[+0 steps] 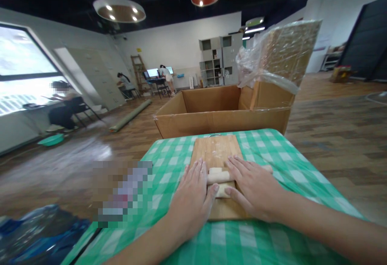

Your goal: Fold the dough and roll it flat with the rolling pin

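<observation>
A pale rolling pin (pixel 222 177) lies crosswise on a wooden cutting board (pixel 211 150). Flattened dough (pixel 224 190) shows under it, between my thumbs and just beyond the pin. My left hand (pixel 193 190) rests flat over the pin's left part, fingers stretched forward and dusted with white. Over the right part lies my right hand (pixel 256 186), also flat with straight fingers; the pin's tip pokes out past it. Neither hand is wrapped around the pin. My palms hide both ends of the dough.
A green-and-white checked cloth (pixel 169 156) covers the table. Behind it stands a big cardboard box (pixel 223 122) with plastic wrap. A blurred-out object (pixel 123 194) lies at left, beside dark blue plastic (pixel 45 232). Several people sit or stand at desks farther back.
</observation>
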Demonstrator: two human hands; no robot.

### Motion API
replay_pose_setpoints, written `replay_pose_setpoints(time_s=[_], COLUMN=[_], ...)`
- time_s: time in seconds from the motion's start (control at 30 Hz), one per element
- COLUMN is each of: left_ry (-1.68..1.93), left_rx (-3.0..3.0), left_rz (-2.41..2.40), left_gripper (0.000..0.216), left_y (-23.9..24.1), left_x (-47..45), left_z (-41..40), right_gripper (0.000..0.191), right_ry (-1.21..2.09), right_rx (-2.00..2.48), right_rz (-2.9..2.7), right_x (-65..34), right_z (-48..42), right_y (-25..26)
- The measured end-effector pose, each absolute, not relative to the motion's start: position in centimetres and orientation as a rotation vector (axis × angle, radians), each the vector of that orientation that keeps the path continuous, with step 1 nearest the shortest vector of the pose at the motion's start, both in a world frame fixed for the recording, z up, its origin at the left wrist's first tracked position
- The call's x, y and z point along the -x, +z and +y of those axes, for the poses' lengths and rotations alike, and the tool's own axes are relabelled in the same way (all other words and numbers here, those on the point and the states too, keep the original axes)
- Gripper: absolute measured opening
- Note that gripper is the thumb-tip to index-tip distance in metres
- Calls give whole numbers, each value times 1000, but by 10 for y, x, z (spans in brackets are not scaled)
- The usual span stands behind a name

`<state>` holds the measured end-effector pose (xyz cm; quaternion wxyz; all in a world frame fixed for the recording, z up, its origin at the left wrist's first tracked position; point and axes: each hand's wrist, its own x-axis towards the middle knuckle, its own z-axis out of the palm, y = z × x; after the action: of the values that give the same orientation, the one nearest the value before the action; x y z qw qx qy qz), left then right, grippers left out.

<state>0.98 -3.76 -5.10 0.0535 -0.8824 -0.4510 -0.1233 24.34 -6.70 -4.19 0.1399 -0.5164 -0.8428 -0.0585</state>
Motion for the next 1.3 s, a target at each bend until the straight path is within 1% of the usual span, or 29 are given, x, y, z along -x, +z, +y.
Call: replay_pose_setpoints(time_s=[0.1,0.2,0.3,0.5,0.63,0.7,0.83,0.97,1.13,1.3], left_ry=[-371,-335,-320,-322,-345,-378,-402,-328,-301,-323], left_rx=[2680,2723,2730,2695,2688,2679,2667,2697,2711,2707], left_rz=[-1417,-1412,-1386,-1367,-1333,-1305,-1283,-1372,-1466,-1478], left_gripper=[62,55,54,55,61,62,64,65,60,59], left_y=[-49,-47,-46,-46,-47,-48,-49,-47,-44,-43], left_x=[-16,-19,-19,-16,-9,-6,-3,-8,-18,-23], left_z=[-19,2,14,1,-21,-32,-42,-28,6,24], right_gripper=[71,60,54,60,72,75,73,73,62,66], right_ry=[-156,-168,-195,-177,-169,-168,-174,-166,-156,-111], right_rx=[1500,1468,1458,1466,1466,1439,1389,1423,1482,1539], right_rz=[-2461,-2535,-2560,-2508,-2432,-2423,-2410,-2426,-2487,-2495], right_x=[-241,-239,-237,-237,-238,-239,-240,-238,-233,-233], right_z=[-43,-19,-4,-15,-43,-56,-66,-47,-14,0], right_y=[-31,-21,-19,-26,-33,-37,-39,-33,-24,-24])
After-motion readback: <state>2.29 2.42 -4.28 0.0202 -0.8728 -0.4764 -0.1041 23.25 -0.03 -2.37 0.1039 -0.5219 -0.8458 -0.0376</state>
